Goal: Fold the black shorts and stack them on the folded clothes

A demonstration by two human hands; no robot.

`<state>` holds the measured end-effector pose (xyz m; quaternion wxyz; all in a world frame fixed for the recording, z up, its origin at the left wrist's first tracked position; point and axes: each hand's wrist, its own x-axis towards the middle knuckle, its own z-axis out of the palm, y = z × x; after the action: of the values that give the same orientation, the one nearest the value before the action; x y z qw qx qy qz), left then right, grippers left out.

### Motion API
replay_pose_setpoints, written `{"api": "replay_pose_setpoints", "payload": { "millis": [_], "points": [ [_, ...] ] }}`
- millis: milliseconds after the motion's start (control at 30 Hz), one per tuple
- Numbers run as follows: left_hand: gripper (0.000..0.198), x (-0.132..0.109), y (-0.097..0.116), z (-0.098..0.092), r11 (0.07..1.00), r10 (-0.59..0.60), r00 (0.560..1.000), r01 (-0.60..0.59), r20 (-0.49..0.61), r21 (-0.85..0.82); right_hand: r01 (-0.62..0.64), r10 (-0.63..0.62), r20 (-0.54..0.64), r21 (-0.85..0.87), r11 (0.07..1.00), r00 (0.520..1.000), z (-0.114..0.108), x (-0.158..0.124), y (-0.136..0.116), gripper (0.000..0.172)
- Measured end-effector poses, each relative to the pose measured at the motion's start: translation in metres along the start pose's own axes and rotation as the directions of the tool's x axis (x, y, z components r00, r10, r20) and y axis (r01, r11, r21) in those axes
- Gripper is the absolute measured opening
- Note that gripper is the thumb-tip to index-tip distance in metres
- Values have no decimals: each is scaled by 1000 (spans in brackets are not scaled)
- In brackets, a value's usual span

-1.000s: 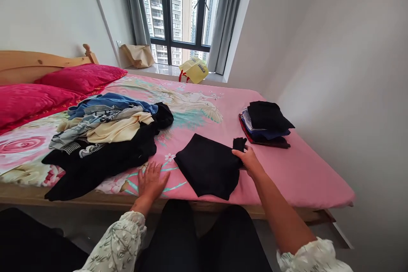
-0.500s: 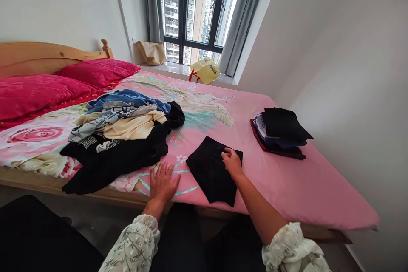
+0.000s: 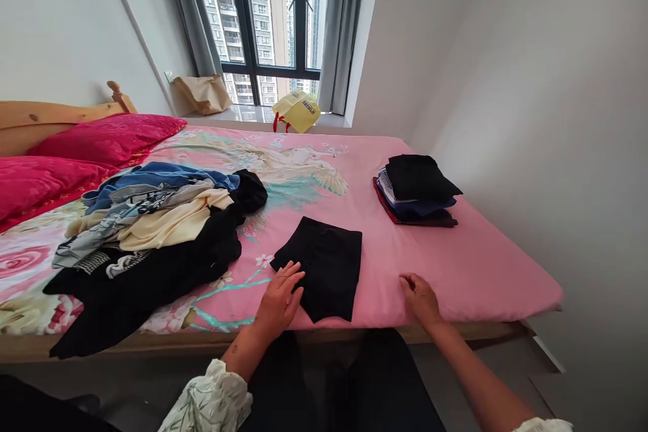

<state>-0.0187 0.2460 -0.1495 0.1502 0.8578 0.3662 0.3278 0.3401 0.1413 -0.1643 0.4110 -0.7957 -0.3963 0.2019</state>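
Observation:
A black garment (image 3: 331, 270), shaped like a pair of shorts, lies flat near the front edge of the bed. My left hand (image 3: 281, 297) is at its left side with fingers stretched out, the fingertips over the cloth's edge. To the right of the garment, apart from it, my right hand (image 3: 421, 298) hovers low over the pink sheet, fingers loosely bent and nothing visible in them. Left of the garment spreads a loose heap of clothes (image 3: 172, 223) in blue, grey, cream and black. A neat stack of folded clothes (image 3: 422, 179) sits further back on the right, black on top.
The bed (image 3: 486, 270) has a pink flowered sheet. Red pillows (image 3: 111, 142) rest by the wooden headboard (image 3: 61, 115) at left. On the window sill are a brown paper bag (image 3: 203, 93) and a yellow bag (image 3: 298, 111). A wall (image 3: 531, 115) rises on the right.
My right hand has left the black garment and moved right over the sheet. My left hand has come onto the garment's left edge. The garment looks straighter, and the view has turned right.

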Motion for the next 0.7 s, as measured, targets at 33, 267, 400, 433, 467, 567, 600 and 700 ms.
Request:
{"api": "replay_pose_setpoints", "payload": {
  "millis": [33, 267, 400, 433, 467, 567, 600, 700],
  "points": [
    [40, 7, 9, 1, 999, 45, 997, -46, 68, 7, -11, 8, 73, 40, 999, 997, 13, -6, -6, 29],
    [102, 32, 2, 0, 909, 77, 914, -228, 398, 348, -266, 132, 414, 283, 921, 901, 84, -64, -40, 40],
    [97, 35, -30, -1, 859, 86, 902, -282, 422, 427, -165, 36, 363, 331, 929, 931, 86, -78, -35, 62],
    [94, 36, -36, 0, 861, 93, 900, -287, 427, 419, -18, -73, 294, 295, 955, 953, 85, -79, -31, 71],
    [92, 36, -41, 1, 868, 97, 898, -287, 428, 405, 158, -205, 214, 217, 963, 955, 85, -78, -28, 77],
    [85, 39, -51, 5, 892, 99, 902, -268, 420, 365, 551, -549, 56, -136, 823, 834, 83, -68, -22, 78],
    [84, 39, -53, 6, 897, 108, 903, -269, 416, 351, 605, -611, 48, -224, 764, 790, 84, -62, -22, 76],
    [81, 37, -58, 5, 907, 156, 908, -288, 390, 307, 712, -732, 99, -351, 608, 674, 85, -42, -29, 68]
  ]
}}
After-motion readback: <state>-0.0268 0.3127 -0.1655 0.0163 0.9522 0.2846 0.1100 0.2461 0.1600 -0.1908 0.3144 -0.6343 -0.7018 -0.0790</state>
